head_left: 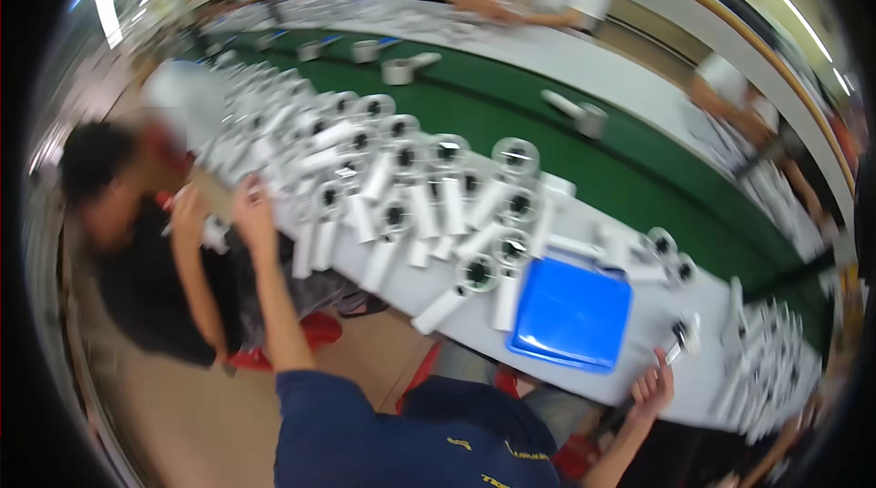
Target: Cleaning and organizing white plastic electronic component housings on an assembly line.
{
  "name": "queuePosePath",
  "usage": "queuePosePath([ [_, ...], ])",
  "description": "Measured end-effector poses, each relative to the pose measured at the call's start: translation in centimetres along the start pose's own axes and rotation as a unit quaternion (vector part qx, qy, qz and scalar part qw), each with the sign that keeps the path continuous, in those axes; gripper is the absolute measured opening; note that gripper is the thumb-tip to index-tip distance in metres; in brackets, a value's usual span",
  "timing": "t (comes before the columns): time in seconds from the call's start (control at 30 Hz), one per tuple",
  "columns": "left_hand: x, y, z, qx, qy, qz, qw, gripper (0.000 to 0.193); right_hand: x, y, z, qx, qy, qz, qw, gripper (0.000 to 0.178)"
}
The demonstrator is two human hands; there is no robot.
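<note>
My left arm reaches up and left past the bench edge, and my left hand point(254, 209) is beside a co-worker's hands. Its fingers look drawn together; anything in them is too small and blurred to name. At the bench's right part, my right hand point(651, 388) has its fingers curled. Its fingertips meet a small white, black and shiny piece point(680, 338) that I cannot make out. Between my arms, many white hair-dryer-shaped housings point(476, 272) with tube handles and round, dark-centred heads crowd the white bench point(474, 324). A blue plastic tray point(575, 313) lies right of them.
A co-worker point(114, 241) in dark clothes sits at my left. Behind the housings runs a green conveyor belt point(493, 104) carrying several white housings point(591, 121). More housings point(766, 365) stand at the right end. People work across the belt. Red stools point(319, 331) stand below.
</note>
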State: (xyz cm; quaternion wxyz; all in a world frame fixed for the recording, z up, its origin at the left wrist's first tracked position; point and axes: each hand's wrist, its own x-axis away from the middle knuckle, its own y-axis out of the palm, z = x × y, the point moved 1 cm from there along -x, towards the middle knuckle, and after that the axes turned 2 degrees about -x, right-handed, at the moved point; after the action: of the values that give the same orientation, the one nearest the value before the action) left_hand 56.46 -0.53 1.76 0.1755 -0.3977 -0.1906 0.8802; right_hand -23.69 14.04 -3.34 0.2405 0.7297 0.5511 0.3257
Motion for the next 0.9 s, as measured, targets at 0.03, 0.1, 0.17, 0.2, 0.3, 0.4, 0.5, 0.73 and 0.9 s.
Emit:
queuePosePath([
  [0.03,-1.1,1.1,-0.3,0.031,0.037,0.008,0.999,0.03,1.2,2.2,-0.1,0.028,-0.025,0.039,0.999,0.035],
  [0.1,-1.0,-0.7,8.7,0.122,0.057,-0.008,0.991,0.029,2.0,5.2,0.2,0.087,-0.039,0.128,0.987,0.029],
  [0.17,1.7,-3.8,20.7,0.212,0.078,-0.068,0.972,0.03,2.5,6.9,0.7,0.091,-0.01,0.126,0.988,0.025],
  [0.2,3.6,-4.9,27.3,0.238,0.134,-0.138,0.952,0.031,3.1,7.5,0.5,0.078,0.018,0.122,0.989,0.024],
  [0.3,11.6,-1.9,40.2,0.334,0.367,-0.375,0.783,0.036,7.0,8.0,1.3,0.127,0.043,0.157,0.978,0.025],
  [0.4,23.3,2.6,53.1,0.384,0.479,-0.607,0.505,0.04,11.2,5.8,1.8,0.101,0.038,0.18,0.978,0.026],
  [0.5,37.4,8.0,60.7,0.41,0.552,-0.594,0.417,0.043,13.9,5.3,1.8,0.066,0.023,0.199,0.977,0.027],
  [0.73,53.6,18.6,74.0,0.293,0.629,-0.465,0.55,0.057,19.8,2.3,1.4,0.019,-0.032,0.229,0.973,0.027],
  [0.9,54.3,21.1,73.8,0.24,0.707,-0.377,0.549,0.038,20.8,-0.4,0.5,-0.034,-0.1,0.267,0.958,0.023],
])
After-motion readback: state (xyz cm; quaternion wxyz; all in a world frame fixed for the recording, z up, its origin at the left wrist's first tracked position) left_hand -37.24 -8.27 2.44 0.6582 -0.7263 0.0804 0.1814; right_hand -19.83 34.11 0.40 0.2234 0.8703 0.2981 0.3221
